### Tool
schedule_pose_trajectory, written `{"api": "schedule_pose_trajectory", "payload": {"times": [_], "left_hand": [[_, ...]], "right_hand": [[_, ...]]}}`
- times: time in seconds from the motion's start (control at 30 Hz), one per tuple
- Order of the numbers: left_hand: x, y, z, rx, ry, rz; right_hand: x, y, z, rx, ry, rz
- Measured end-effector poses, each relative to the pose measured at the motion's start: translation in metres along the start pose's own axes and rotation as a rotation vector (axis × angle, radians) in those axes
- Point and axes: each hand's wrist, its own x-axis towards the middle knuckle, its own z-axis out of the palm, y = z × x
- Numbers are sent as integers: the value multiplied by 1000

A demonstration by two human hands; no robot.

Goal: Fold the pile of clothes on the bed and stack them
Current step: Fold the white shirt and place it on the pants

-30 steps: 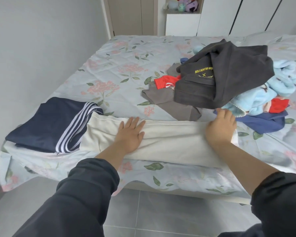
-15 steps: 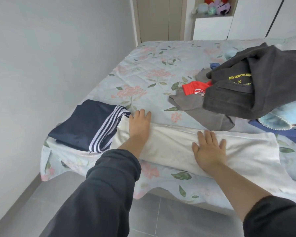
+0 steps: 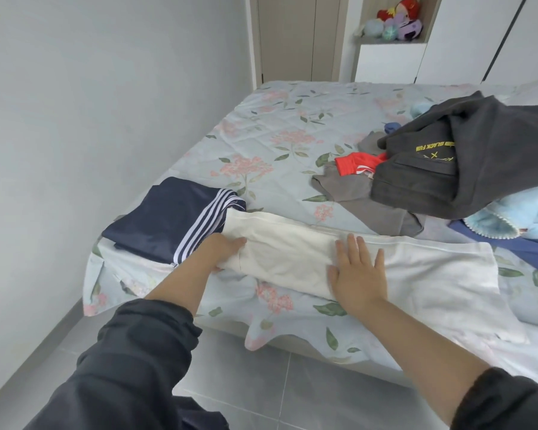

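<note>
A long cream-white garment (image 3: 292,243) lies folded lengthwise along the near edge of the bed (image 3: 280,125). My left hand (image 3: 225,251) grips its left end, thumb on top and fingers tucked under the cloth. My right hand (image 3: 356,271) presses flat on the garment's middle with fingers spread. To the left lies a folded navy garment with white stripes (image 3: 168,221), touching the cream one's end. The unfolded pile sits at the right: a dark grey hoodie (image 3: 466,169) on top, a red piece (image 3: 354,162), a grey piece (image 3: 364,200), a light blue fleece (image 3: 510,215).
A grey wall (image 3: 90,119) runs close along the bed's left side. Grey floor tiles (image 3: 261,383) lie below the bed's near edge. At the back stand wardrobe doors (image 3: 292,38) and a shelf with plush toys (image 3: 392,23).
My left hand slid left from the cream garment's top to its left end and took hold of it. My right hand moved left from the right end to the middle.
</note>
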Motion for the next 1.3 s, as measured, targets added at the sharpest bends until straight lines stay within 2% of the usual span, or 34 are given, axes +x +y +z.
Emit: {"api": "schedule_pose_trajectory", "payload": {"times": [0.1,0.2,0.3,0.33,0.4,0.47,0.53,0.6,0.63,0.67,0.7,0.73,0.77,0.87,0.93,1.03,1.2,1.23,1.3], "left_hand": [[-6,3,-6,-352,-113,-137],[-18,18,-8,-540,-126,-73],[-40,51,-2,-611,-68,87],[-49,65,4,-591,-39,157],[-68,95,21,-410,56,335],[-91,128,46,-174,150,505],[-120,161,78,-41,178,651],[-149,184,116,-2,58,758],[-160,191,134,-46,-118,767],[-169,195,150,-135,-365,718],[-174,194,163,-221,-593,645],[-174,190,174,-263,-697,615],[-170,185,180,-247,-652,666],[-143,164,186,36,-133,934],[-122,148,183,295,20,1011],[-101,131,185,623,29,950],[-93,123,197,647,14,866],[-91,123,200,645,6,857],[-89,123,208,687,-27,835]], "right_hand": [[-4,-4,3,36,-132,-31],[-1,3,-7,167,-175,-57],[-5,24,-28,737,-133,-10],[-9,34,-37,930,-92,47],[-13,63,-54,1222,-47,218],[-16,98,-69,1567,-99,378],[-22,139,-79,1876,-129,480],[-34,176,-84,2055,-132,576],[-40,191,-84,2108,-130,618],[-46,201,-82,2140,-139,657],[-52,208,-80,2134,-163,684],[-56,212,-77,2109,-190,702],[-59,214,-75,2073,-207,714],[-60,209,-73,1962,-226,716],[-55,199,-73,1789,-194,726],[-44,187,-66,1542,-58,747],[-43,198,-65,1356,264,748],[-46,205,-62,1294,251,763],[-53,219,-52,1217,65,807]]}}
